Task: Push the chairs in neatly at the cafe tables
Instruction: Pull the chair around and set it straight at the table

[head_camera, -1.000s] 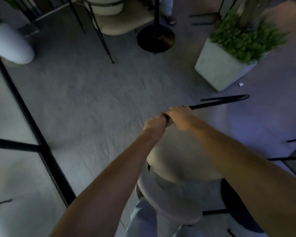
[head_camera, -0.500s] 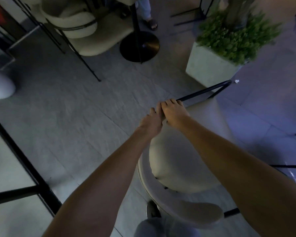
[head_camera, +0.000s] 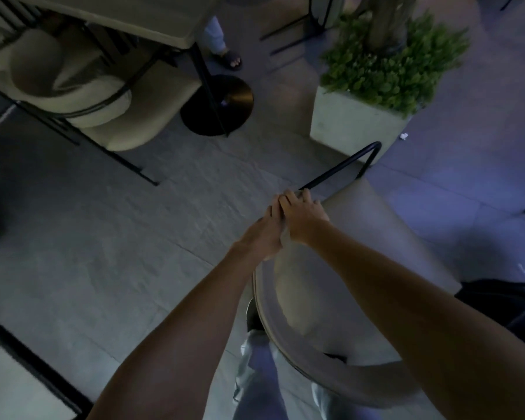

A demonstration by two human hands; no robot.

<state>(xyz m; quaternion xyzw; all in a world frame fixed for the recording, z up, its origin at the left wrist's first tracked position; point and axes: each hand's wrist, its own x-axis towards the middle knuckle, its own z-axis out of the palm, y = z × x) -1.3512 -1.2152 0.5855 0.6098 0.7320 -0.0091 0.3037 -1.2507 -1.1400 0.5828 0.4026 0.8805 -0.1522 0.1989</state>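
Looking down at a dim cafe floor (head_camera: pixel 109 237), grey tiles. Both hands meeting at the front edge of a cream chair (head_camera: pixel 346 268), right where the cushion joins the black metal frame (head_camera: pixel 343 168). Left hand (head_camera: pixel 265 234) wrapping around the edge, grip pressed closed on it, though fingers mostly hidden behind the other hand. Right hand (head_camera: pixel 303 216) lying over the same spot, fingers curled down over the rim, grip closed on the chair too. Chair sitting low right of centre, curved backrest nearest the camera, black loop of frame pointing toward a square concrete planter (head_camera: pixel 346 122) with green leaves. Standing well apart from the table (head_camera: pixel 152 19) at upper left, with its round black pedestal base (head_camera: pixel 222 107). Second cream chair (head_camera: pixel 109 116) tucked partly under that table. Someone's sandalled foot (head_camera: pixel 231 60) showing just beyond the pedestal. Pale trousers (head_camera: pixel 255 383) visible at the bottom.
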